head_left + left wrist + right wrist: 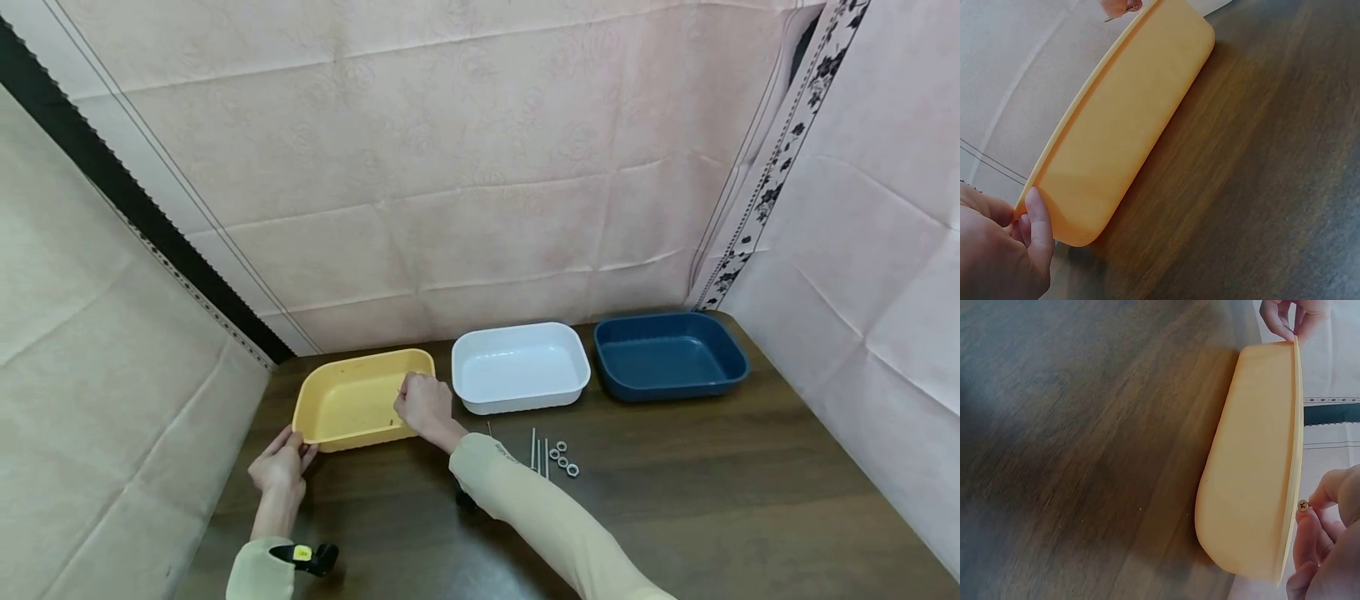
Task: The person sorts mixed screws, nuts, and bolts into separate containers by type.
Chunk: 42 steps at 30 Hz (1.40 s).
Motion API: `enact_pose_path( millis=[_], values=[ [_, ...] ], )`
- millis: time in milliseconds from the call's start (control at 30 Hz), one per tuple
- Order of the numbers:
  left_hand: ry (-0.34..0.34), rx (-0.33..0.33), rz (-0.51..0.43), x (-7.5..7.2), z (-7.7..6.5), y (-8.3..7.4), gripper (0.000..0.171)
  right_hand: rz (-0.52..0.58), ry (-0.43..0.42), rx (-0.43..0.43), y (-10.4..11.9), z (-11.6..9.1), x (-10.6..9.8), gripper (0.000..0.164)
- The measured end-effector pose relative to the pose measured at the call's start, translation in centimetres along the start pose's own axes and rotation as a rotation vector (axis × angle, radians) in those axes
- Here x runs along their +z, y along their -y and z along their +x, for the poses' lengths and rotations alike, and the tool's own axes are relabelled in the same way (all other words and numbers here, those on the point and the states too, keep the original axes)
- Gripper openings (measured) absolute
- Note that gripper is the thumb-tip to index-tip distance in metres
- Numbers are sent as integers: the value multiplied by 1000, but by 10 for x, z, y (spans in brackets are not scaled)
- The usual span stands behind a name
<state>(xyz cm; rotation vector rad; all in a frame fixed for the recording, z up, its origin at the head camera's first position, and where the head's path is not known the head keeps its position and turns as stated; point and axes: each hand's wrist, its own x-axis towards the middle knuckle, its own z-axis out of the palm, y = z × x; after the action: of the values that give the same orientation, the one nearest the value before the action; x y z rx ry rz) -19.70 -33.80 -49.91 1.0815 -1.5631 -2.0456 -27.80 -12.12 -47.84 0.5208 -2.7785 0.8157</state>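
My left hand [279,468] pinches the rim of the yellow tray [352,436] at its front left corner, and the left wrist view has the thumb [1038,215] against the tray's outer wall. Over the front right part of that tray is my right hand [425,407]. Its thumb and fingers pinch a screw [1302,505], whose brassy cross-slotted head shows beside the rim in the right wrist view. The shank is mostly hidden by the fingers. A small dark piece [391,422] shows inside the tray near its front wall.
A white tray [521,402] and a dark blue tray [671,392] stand to the right along the table's back edge. In front of the white one lie several thin metal rods [533,450] and several nuts [562,462], close by my right sleeve. Cloth hangs behind and at both sides.
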Motion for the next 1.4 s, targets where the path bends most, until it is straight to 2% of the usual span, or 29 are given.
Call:
enact_pose_path(
  millis=[233, 467, 633, 833, 1067, 1400],
  values=[
    [-5, 2, -21, 2, -2, 4, 45, -76, -69, -44, 1, -4, 0, 17],
    [-11, -11, -9, 6, -1, 9, 45, -90, -72, -47, -3, -6, 2, 21],
    [-4, -20, 11, 5, -1, 12, 46, -77, -101, -61, -6, -10, 4, 12],
    [-6, -4, -20, 4, 2, 11, 45, 9, -195, -77, -9, -19, -9, 10],
    [-6, -12, -35, 0, 5, 8, 45, 185, -272, -25, -18, -35, -34, 7],
    [1, -38, -38, -3, 3, 2, 47, 267, -339, 16, -39, -62, -49, 5]
  ],
)
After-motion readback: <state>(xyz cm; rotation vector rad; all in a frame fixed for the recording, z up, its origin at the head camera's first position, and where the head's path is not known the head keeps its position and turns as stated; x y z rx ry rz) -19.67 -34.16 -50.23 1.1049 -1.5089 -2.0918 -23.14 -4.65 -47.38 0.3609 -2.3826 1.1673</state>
